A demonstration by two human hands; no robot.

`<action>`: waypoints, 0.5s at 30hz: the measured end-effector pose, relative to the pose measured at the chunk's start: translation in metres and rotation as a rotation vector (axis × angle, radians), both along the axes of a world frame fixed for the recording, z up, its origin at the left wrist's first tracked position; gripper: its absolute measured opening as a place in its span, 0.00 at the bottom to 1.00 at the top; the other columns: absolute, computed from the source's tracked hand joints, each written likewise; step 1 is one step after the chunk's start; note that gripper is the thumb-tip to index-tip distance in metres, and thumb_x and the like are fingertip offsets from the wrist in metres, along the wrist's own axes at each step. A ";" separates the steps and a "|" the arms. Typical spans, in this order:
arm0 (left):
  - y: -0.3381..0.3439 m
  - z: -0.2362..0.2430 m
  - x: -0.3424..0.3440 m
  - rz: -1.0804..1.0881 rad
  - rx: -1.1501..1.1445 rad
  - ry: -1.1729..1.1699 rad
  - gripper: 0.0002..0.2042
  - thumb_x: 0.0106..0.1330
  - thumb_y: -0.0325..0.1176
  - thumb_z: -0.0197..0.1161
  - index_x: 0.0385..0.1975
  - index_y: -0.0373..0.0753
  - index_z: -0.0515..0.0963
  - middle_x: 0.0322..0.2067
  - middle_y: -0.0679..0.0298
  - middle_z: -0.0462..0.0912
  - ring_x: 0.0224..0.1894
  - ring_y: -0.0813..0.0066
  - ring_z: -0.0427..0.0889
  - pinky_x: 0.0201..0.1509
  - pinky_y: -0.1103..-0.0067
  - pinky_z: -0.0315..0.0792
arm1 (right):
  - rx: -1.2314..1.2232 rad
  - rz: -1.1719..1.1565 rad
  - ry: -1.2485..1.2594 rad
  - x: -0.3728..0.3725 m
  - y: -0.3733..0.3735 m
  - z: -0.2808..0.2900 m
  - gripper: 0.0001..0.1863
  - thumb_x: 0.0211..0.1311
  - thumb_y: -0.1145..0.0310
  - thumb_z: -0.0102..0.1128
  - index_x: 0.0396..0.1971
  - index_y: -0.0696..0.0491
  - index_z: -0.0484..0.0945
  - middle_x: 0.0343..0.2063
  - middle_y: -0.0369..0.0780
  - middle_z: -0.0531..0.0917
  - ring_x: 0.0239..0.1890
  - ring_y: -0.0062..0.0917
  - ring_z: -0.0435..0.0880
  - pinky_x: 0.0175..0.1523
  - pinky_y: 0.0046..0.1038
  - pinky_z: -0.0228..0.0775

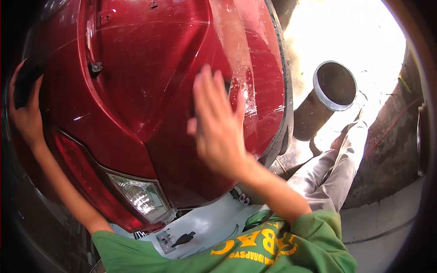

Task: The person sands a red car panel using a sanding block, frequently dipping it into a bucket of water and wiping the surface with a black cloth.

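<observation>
My right hand (217, 120) lies over the lower side of a red car panel (173, 68), fingers stretched along it. Dark edges of a flat pad (227, 86) show beside the fingers; most of it is hidden under the palm. Next to the fingers, a pale, scuffed and wet strip (246, 93) runs down the paint. My left hand (28, 116) is far out at the left, open with thumb and fingers spread against a dark part of the car. Between my arms sits a tail lamp (139, 195) with a red strip and clear lens.
A grey, round bucket (337, 86) stands on the brightly lit floor at the right. My legs in grey trousers (327, 173) are beside it. Slippers (243, 199) and a black object (184, 239) lie below the car. A small black fitting (95, 68) sticks out of the panel.
</observation>
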State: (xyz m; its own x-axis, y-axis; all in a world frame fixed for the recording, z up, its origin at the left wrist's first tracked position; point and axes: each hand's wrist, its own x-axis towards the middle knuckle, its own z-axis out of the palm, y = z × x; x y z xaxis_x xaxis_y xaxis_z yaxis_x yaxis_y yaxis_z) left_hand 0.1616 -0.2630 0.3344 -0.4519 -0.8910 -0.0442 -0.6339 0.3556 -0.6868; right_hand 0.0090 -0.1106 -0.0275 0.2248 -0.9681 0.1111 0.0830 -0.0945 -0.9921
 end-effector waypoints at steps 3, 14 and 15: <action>-0.002 0.002 0.001 0.020 0.031 0.057 0.16 0.67 0.21 0.64 0.55 0.31 0.78 0.54 0.60 0.81 0.57 0.70 0.80 0.63 0.75 0.77 | -0.092 0.034 0.035 -0.008 0.007 -0.009 0.36 0.66 0.61 0.55 0.72 0.56 0.60 0.74 0.48 0.59 0.77 0.43 0.54 0.72 0.66 0.36; 0.002 -0.005 -0.004 0.036 0.013 0.042 0.17 0.68 0.21 0.63 0.57 0.29 0.76 0.56 0.58 0.79 0.58 0.69 0.79 0.63 0.74 0.79 | -0.045 0.043 -0.041 -0.005 -0.015 -0.018 0.36 0.67 0.61 0.54 0.72 0.58 0.59 0.74 0.50 0.59 0.77 0.48 0.53 0.74 0.61 0.35; -0.003 -0.009 -0.005 0.023 0.016 0.036 0.17 0.68 0.21 0.63 0.56 0.29 0.76 0.57 0.58 0.79 0.58 0.69 0.79 0.63 0.75 0.79 | -0.039 -0.078 -0.006 0.009 -0.052 -0.041 0.36 0.67 0.61 0.54 0.72 0.58 0.59 0.73 0.50 0.60 0.76 0.46 0.56 0.73 0.62 0.40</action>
State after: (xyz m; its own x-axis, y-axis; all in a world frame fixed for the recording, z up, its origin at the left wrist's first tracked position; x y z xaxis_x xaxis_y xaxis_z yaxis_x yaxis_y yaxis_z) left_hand 0.1564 -0.2663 0.3251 -0.4329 -0.9004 -0.0423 -0.6665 0.3513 -0.6575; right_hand 0.0178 -0.1628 -0.0682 0.1482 -0.9774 0.1505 0.0793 -0.1399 -0.9870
